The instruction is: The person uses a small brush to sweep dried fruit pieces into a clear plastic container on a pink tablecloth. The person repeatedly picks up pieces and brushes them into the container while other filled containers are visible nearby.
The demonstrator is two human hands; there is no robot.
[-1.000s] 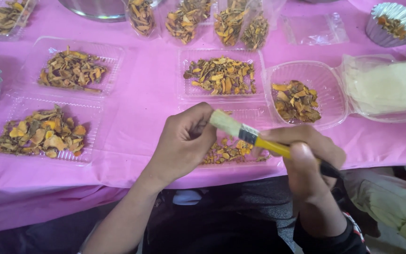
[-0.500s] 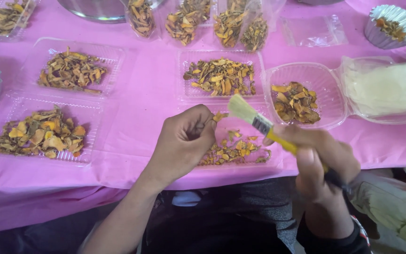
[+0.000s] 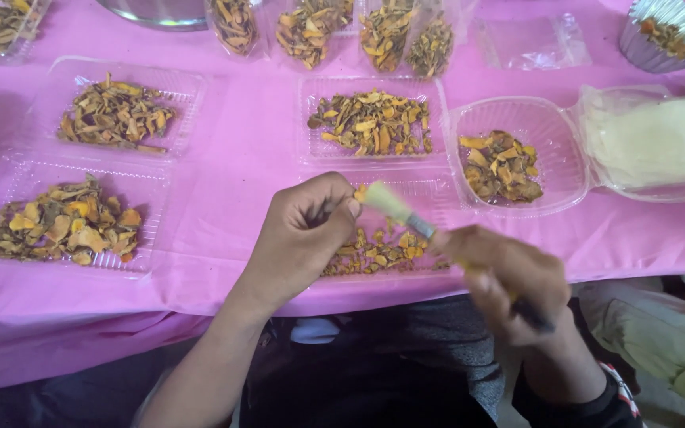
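Over the pink surface (image 3: pixel 231 158) and a clear tray (image 3: pixel 406 238) of dried orange slices, the left hand (image 3: pixel 303 238) curls its grip around one small slice (image 3: pixel 361 192). The right hand (image 3: pixel 509 277), fist closed on a brush (image 3: pixel 398 210), angles the bristles against that slice.

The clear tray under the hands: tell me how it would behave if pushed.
The tray looks thin and clear, so probably light and flexible. It would likely slide on the pink cloth, and its loose dried pieces might shift or spill.
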